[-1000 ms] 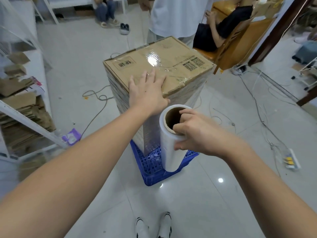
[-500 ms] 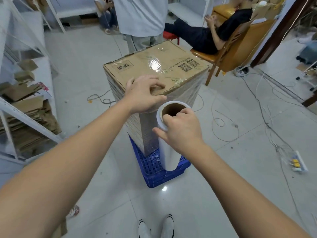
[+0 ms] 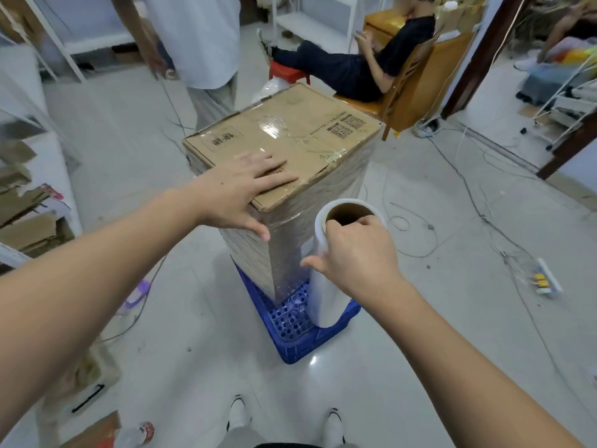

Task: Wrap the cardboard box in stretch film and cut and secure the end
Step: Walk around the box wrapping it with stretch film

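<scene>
Head view: left hand (image 3: 240, 189) lies flat, fingers (image 3: 274, 182) straight and spread, on the near top corner of the film-wrapped cardboard box (image 3: 290, 137), which stands upright on a blue crate (image 3: 300, 337). Right hand (image 3: 355, 253) grips the stretch film roll (image 3: 323, 299), fingers hooked into its core; roll axis near vertical, just beside the box.

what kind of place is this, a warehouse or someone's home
Probably a small packing or shipping workroom: a film-wrapped cardboard box on a blue plastic crate, flattened cardboard stacked on white shelving, and cables across the tiled floor.
</scene>
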Demonstrator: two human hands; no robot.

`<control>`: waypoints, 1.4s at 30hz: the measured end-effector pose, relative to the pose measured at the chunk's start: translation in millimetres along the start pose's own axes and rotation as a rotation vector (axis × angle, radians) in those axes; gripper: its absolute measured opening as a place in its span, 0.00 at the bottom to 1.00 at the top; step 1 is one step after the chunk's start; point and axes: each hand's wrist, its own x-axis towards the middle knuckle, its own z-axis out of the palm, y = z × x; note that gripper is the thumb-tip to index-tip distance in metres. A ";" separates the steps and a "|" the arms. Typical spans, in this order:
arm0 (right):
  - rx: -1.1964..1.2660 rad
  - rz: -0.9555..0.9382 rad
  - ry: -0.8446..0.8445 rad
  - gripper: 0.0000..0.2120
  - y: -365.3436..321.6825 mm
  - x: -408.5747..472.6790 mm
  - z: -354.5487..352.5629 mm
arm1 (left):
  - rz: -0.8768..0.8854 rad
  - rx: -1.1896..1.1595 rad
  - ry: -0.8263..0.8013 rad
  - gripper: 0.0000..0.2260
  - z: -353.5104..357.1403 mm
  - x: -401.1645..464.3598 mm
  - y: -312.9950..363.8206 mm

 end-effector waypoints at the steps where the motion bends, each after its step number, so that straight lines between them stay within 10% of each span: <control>1: -0.008 0.026 0.002 0.29 -2.1 2.0 -1.2 | 0.031 -0.007 0.017 0.54 3.2 -0.7 -5.3; 9: 0.048 -0.033 -0.091 0.25 -7.2 3.5 2.3 | 0.259 0.068 0.213 0.44 20.1 -2.6 -39.5; 29: 0.108 -0.301 0.103 0.19 -50.9 -25.6 -8.8 | 0.075 0.103 0.229 0.40 28.2 24.0 18.1; 42: 0.033 -0.198 -0.181 0.13 -83.4 -20.6 -22.5 | 0.068 0.062 0.210 0.40 26.0 23.4 19.7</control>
